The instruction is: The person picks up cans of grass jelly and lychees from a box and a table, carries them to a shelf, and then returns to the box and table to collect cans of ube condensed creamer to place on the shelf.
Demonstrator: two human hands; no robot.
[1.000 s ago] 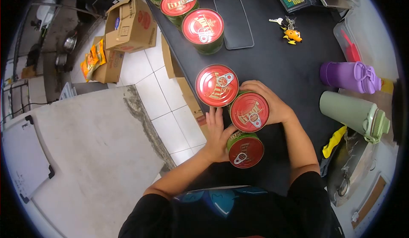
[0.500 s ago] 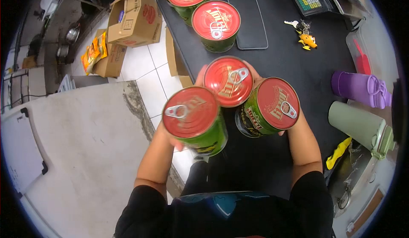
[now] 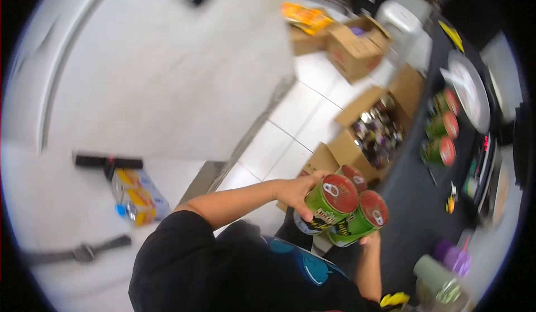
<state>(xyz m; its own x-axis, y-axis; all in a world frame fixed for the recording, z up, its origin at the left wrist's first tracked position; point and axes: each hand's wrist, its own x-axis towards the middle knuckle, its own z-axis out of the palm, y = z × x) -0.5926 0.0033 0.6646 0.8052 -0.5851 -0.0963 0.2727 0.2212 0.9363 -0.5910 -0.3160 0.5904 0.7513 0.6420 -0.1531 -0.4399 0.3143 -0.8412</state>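
Head view has three cans [image 3: 339, 201] bunched by the table [image 3: 410, 206] edge, left hand [image 3: 298, 193] wrapped around one, right hand [image 3: 370, 239] gripping another low. Back one's probably just wedged, can't tell if fingers reach it, so loosening either side could drop it.

The front-right can [image 3: 362, 216] is carrying lettering on its green side that appears to be reading "Jelly". The can beside it [image 3: 330, 203] is bearing a blurred brand name, the yellow-and-white pack [image 3: 146, 197] is showing smeared print, and the scale [image 3: 478, 166] is glowing with red digits too small for reading.
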